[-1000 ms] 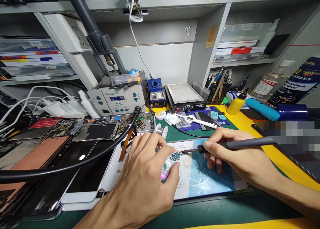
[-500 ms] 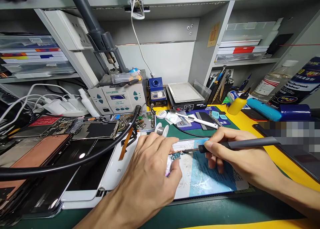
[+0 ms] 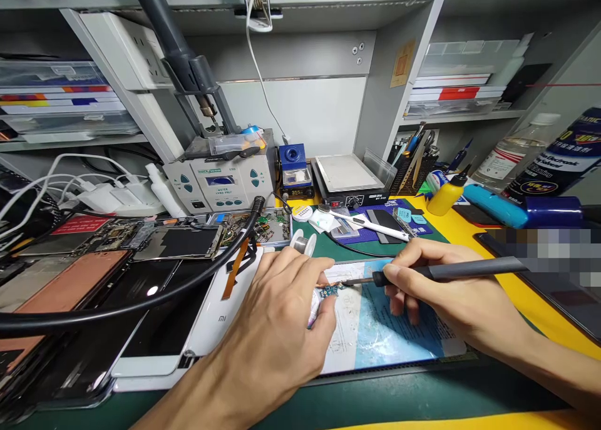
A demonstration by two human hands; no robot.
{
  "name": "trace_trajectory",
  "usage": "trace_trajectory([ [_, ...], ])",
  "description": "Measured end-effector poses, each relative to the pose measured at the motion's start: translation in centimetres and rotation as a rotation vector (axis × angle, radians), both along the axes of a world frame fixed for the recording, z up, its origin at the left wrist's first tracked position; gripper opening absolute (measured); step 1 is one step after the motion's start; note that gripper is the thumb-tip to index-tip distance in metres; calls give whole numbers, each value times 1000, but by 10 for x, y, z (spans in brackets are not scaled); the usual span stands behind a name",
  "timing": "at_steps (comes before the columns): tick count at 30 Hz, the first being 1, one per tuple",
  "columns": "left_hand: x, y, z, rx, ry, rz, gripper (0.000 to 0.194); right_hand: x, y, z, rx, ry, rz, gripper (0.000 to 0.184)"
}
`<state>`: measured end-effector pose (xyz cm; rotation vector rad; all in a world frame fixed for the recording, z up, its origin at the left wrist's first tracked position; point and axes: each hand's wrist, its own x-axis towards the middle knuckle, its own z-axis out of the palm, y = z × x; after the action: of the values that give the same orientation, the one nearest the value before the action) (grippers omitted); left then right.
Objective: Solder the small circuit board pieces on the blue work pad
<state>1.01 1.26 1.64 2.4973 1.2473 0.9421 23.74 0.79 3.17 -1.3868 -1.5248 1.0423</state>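
Note:
My left hand [image 3: 277,311] is curled around a small white-and-purple spool of desoldering braid [image 3: 313,306], mostly hidden under the fingers. A strip of copper braid shows by the index fingertip, over a small blue circuit board [image 3: 331,290]. The thumb lies close to the board's near edge; whether it presses on it, I cannot tell. My right hand [image 3: 436,292] grips a soldering iron [image 3: 474,267] like a pen. Its tip points left and meets the board's right end at the braid. Beneath lies a blue-and-white printed sheet [image 3: 399,336].
A thick black hose [image 3: 141,317] arcs across the left side over phone parts and a white phone back [image 3: 220,311]. Behind my left hand stands a solder wire reel [image 3: 303,243]. Farther back are a hot-air station [image 3: 216,186], a heating plate [image 3: 350,173] and a yellow bottle [image 3: 446,195].
The left index finger has straightened toward the iron tip, and the braid strip has come over the board. Less of the spool shows. The iron stays nearly in place.

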Motion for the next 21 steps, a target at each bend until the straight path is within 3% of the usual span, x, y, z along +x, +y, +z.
trace_trajectory([
  [21, 0, 0, 3, 42, 35, -36, 15, 0, -1, -1, -32, 34, -12, 29],
])
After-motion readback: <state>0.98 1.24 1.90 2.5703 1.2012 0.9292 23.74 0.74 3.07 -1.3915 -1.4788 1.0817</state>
